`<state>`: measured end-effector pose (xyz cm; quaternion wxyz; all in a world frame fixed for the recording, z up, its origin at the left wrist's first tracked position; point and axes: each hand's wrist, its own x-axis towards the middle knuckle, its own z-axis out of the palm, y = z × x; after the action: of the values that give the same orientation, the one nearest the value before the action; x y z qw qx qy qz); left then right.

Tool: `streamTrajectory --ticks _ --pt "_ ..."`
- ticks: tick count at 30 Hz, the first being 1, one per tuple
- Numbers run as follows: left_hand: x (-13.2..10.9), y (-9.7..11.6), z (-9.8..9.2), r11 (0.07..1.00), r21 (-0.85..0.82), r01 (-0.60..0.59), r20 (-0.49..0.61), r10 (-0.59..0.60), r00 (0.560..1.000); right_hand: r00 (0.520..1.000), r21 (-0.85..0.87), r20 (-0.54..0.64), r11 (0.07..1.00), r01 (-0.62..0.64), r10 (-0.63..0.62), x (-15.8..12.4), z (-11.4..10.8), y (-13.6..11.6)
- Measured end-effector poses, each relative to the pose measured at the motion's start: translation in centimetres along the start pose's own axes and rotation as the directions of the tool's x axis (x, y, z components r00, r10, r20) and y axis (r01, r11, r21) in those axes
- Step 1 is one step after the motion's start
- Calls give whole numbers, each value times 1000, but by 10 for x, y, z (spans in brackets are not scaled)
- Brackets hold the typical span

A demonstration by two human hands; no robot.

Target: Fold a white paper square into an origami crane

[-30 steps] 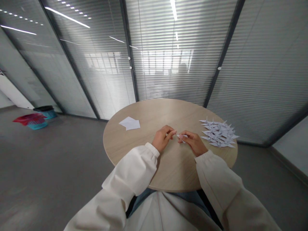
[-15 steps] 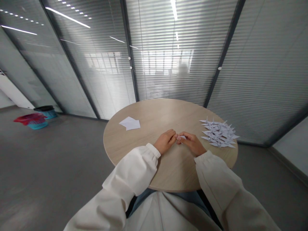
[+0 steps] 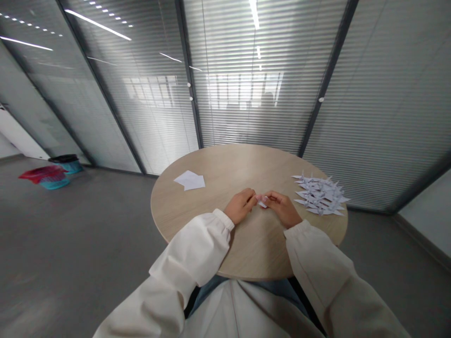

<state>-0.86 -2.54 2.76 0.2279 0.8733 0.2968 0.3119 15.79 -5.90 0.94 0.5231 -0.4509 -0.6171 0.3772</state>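
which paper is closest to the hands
The small folded piece, held between the left hand and right hand. The flat sheets and the pile of paper cranes lie apart on the table.

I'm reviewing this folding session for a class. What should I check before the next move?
1. Right hand holding the folded white paper: ok.
2. Left hand touching that paper: cannot tell, the fingers overlap it.
3. Creases on the paper: cannot tell, too small.
4. Loose white paper sheets lying on the round wooden table: ok.
5. Paper cranes apart from the right hand: ok.
6. Left sleeve cuff back from the paper: ok.
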Motion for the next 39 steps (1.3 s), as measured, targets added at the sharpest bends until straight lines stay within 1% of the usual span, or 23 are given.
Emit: streamTrajectory --ticks 3,8,11,16,20,24,27,29,32,35,37,39 --pt "1 -1 1 999 22 -25 25 24 999 999 4 24 1000 21 -21 0 1 3" --pt "3 -3 1 991 64 -119 3 119 993 998 -13 13 998 59 -59 0 -2 4" --pt "2 -3 1 985 98 -145 8 144 989 997 -31 13 997 73 -73 0 -2 4" --pt "2 -7 3 982 142 -122 -14 126 992 998 -28 30 998 62 -61 1 -2 5" --pt "3 -11 5 982 159 -106 -25 111 993 998 -86 17 994 65 -64 2 -3 7" --pt "3 -11 6 991 112 -77 18 75 997 994 -192 -15 976 108 -113 1 -4 8" --pt "3 -10 6 995 69 -70 77 65 995 994 -210 -28 973 96 -104 1 -4 6" --pt "3 -10 5 995 52 -84 91 79 993 996 -193 -39 978 75 -84 0 -3 3" --pt "3 -9 4 995 44 -90 45 88 995 998 -119 -45 992 43 -49 0 -2 0" --pt "4 -9 2 995 53 -83 -7 84 996 1000 -17 6 1000 25 -25 -1 -1 0" --pt "4 -9 2 994 61 -86 -18 87 996 999 21 50 1000 15 -16 0 -1 2" --pt "4 -9 1 993 69 -91 -16 92 996 998 34 63 999 3 -5 0 -1 4"
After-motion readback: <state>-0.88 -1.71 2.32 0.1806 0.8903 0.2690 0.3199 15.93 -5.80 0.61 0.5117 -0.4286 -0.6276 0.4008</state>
